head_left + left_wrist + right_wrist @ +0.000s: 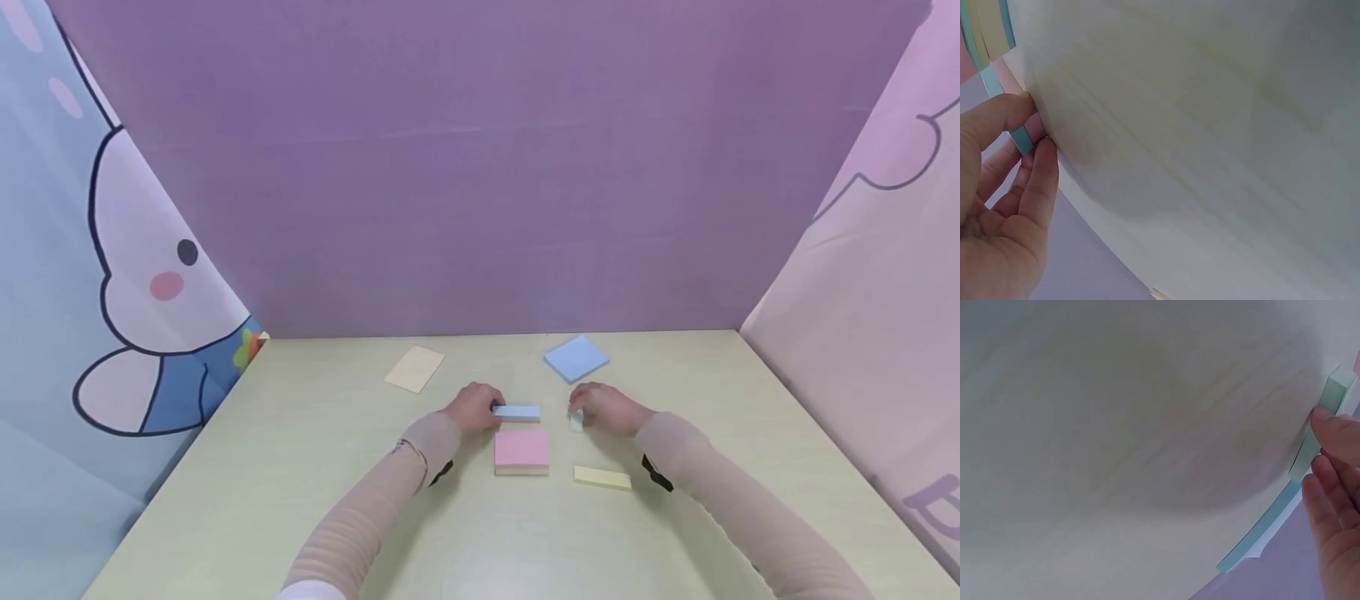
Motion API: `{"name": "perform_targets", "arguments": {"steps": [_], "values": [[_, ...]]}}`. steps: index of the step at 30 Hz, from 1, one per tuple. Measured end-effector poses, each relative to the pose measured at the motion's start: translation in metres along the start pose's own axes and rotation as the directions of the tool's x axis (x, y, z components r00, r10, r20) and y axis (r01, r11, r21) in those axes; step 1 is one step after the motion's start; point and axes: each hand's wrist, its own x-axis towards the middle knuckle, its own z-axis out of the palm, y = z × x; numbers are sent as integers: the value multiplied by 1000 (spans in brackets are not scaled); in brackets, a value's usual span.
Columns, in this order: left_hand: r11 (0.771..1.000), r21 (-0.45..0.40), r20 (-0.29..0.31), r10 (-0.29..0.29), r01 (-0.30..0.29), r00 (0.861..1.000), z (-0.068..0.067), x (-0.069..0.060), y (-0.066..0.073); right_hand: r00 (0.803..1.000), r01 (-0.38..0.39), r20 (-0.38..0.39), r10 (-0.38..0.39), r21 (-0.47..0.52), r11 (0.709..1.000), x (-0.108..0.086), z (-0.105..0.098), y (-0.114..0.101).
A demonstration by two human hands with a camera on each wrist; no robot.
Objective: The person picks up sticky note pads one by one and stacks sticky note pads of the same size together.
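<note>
My left hand (475, 408) pinches the left end of a narrow strip pad of sticky notes (519, 412), light blue on top. In the left wrist view the strip pad (1022, 140) shows blue and pink between thumb and fingers. To the right, my right hand (609, 410) holds a small pale green pad of sticky notes (576, 422), mostly covered by the fingers in the head view. The right wrist view shows this green pad (1302, 459) pinched between thumb and fingertips. Just nearer than the blue strip lies a thick pink-topped square stack of sticky notes (521, 450).
A yellow strip pad (602, 477) lies nearer than my right hand. Toward the back of the pale table (322, 492) are a peach square note pad (415, 368) on the left and a blue square pad (577, 358) on the right. A purple backdrop (495, 183) rises behind.
</note>
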Motion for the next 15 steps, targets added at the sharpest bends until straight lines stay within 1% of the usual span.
{"name": "perform_targets", "arguments": {"steps": [2, 6, 10, 15], "values": [[1000, 3, 0, 0, 0, 1000, 0, 0, 0, 1000, -11, -4, 11, -16, 1000, 0, 0, -2], [1000, 3, 2, -8, 8, 1000, -1, 0, 1, 999, -41, -19, 41, -18, 999, 1, 2, -4], [1000, 2, 0, -4, 4, 1000, -1, 1, 0, 997, -66, -34, 67, 6, 998, 1, 3, -5], [1000, 12, -1, 12, -12, 1000, 1, 1, -1, 998, -22, -51, 23, 11, 1000, 1, 0, -2]]}}
